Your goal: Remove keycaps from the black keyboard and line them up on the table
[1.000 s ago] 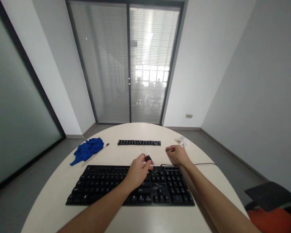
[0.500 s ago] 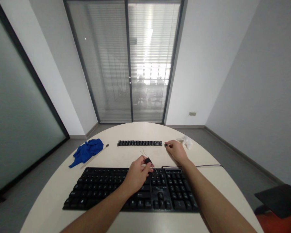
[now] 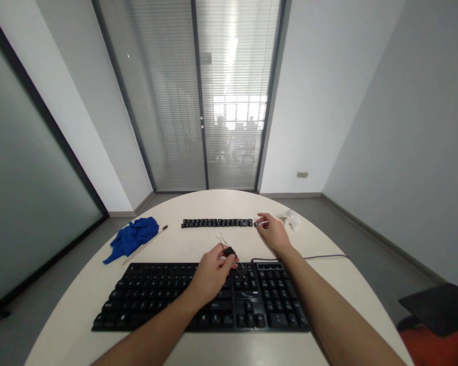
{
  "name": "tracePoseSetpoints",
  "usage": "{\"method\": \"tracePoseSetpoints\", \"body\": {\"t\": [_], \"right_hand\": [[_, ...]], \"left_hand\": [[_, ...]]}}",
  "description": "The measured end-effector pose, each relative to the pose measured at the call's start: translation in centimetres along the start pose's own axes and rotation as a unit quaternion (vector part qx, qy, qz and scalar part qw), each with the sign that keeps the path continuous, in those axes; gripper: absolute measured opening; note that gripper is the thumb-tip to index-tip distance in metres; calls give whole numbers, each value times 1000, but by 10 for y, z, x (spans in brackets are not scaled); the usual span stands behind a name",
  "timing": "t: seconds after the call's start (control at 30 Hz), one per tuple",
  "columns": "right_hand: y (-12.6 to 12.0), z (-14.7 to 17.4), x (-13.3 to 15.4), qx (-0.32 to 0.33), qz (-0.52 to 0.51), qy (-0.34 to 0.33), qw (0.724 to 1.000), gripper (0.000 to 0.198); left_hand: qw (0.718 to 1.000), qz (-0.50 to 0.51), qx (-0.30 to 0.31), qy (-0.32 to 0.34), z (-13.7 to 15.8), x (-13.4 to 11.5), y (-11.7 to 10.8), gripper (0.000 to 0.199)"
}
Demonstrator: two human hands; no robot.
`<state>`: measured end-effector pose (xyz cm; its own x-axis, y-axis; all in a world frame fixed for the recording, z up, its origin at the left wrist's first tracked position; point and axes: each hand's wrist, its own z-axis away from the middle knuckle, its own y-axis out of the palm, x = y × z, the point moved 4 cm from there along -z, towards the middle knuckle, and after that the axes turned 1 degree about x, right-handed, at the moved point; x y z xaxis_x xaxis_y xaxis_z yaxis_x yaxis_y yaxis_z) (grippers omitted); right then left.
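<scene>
My left hand (image 3: 212, 272) is closed around a keycap puller (image 3: 230, 251) with a black handle and thin wire loops that stick out toward the far side. It hovers over the upper right-middle of a black keyboard (image 3: 152, 292), and my forearm covers some of its keys. Beyond it, a row of black keycaps (image 3: 216, 222) lies across the table. At the row's right end rests a single keycap (image 3: 256, 223). Beside that keycap is my right hand (image 3: 274, 233), its thumb and forefinger spread apart.
A blue cloth (image 3: 133, 238) lies at the left, with a thin-handled brush (image 3: 147, 244) alongside. Crumpled white tissue (image 3: 290, 220) sits beyond my right hand. The keyboard's cable (image 3: 324, 256) runs off the right side of the round white table (image 3: 198, 349). A chair (image 3: 438, 315) stands at lower right.
My right hand has shifted slightly left to the row's end, and its fingers have parted from the keycap. My left hand keeps the puller. The view has shifted a little.
</scene>
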<state>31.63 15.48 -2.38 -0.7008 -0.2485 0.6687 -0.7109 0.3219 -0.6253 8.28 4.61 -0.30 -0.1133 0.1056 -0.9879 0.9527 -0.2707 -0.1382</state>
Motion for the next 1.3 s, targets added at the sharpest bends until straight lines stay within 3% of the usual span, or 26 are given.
{"method": "tracePoseSetpoints", "body": {"t": [0.83,1.13,1.3], "right_hand": [[5,-3,-6,3,-4,-3,1000,40],[5,-2,-3,4,-11,7,1000,40],[5,-2,-4,7,-15,7,1000,40]], "left_hand": [[998,-33,21,57,4,-5,3,20],[987,-132,35,81,10,-24,12,19],[967,-236,27,98,12,-30,18,19]]}}
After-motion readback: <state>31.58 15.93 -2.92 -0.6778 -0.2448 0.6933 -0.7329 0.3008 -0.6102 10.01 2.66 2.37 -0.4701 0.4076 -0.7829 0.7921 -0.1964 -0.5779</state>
